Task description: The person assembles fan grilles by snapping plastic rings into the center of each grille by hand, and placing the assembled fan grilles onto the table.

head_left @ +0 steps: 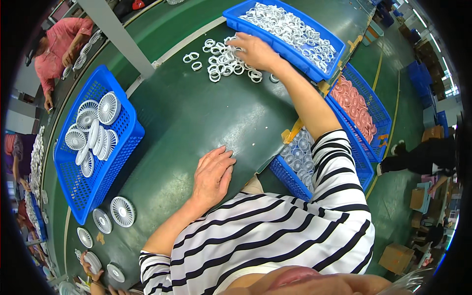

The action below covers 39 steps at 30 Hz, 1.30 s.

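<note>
Using the blue tray (301, 60) as reference; it's full of white rings (290, 30) and sits at the far edge of the work area. Loose white rings (221, 64), the parts in hand, are heaped on the green table (172, 118) just left of and below the tray, a few strays on the heap's left side. Right hand (253, 51) is on the heap, beside the tray's near wall: palm down, fingers reaching out over the rings and slightly parted. Can't tell whether fingertips pinch a ring or just touch the heap. Left hand (212, 177) is well below the tray, resting on bare table near the striped shirt (265, 231), fingers loosely together and a bit bent, holding nothing visible. Blue basket (132, 129) with white fan grilles (93, 129) piled inside: well left of the tray, lower down. More round grilles (123, 212) lie flat on the table, further below-left of the tray; past them, another person's hand (93, 263) grips a grille stack. Right of and below the tray: blue crate (382, 141) of pink parts (353, 109). Directly below the tray, partly behind the right arm: blue bin (290, 178) of translucent grey round parts (299, 156). Far left of the tray, beyond a grey post (118, 42), co-worker in a pink shirt (61, 46) at another bench.
</note>
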{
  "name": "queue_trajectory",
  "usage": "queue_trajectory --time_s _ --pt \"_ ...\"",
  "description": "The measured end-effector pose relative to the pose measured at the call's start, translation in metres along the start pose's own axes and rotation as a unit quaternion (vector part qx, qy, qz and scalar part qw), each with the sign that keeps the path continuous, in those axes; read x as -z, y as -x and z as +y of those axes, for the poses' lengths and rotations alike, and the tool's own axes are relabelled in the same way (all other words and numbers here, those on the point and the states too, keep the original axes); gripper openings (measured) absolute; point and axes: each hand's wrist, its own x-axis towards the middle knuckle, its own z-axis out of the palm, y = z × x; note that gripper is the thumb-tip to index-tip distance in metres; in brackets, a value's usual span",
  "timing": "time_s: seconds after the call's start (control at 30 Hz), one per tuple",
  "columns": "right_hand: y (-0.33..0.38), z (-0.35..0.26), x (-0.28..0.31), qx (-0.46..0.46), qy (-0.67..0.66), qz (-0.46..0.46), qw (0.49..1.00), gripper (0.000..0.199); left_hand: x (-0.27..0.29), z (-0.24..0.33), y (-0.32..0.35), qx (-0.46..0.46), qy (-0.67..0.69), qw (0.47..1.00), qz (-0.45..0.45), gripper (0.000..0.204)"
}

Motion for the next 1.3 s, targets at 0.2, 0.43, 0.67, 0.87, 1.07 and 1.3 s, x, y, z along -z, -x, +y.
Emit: queue_trajectory --time_s 0.2,0.43,0.67,0.87,1.07,1.3 --pt "-0.025 0.047 0.057 -0.112 0.036 0.141 0.983 0.025 0.002 -0.001 0.002 0.000 0.011 1.000 0.008 0.019" --pt "-0.013 0.152 0.052 -0.203 -0.031 -0.096 0.974 0.053 0.002 -0.003 -0.001 0.004 0.020 1.000 -0.002 0.016" --pt "-0.027 0.171 0.032 -0.190 0.060 -0.069 0.977 0.060 0.002 -0.002 0.001 0.005 0.016 1.000 -0.002 0.016" --pt "-0.016 0.169 0.032 -0.196 0.114 -0.019 0.974 0.046 -0.001 -0.006 0.006 -0.005 0.007 1.000 0.002 0.018" --pt "-0.022 0.199 0.031 -0.067 0.077 -0.043 0.994 0.039 -0.004 -0.009 0.011 -0.016 -0.004 1.000 0.020 0.017" --pt "-0.004 0.267 0.053 -0.128 0.174 -0.016 0.976 0.028 -0.013 -0.012 0.011 -0.064 0.030 0.997 0.020 0.019"
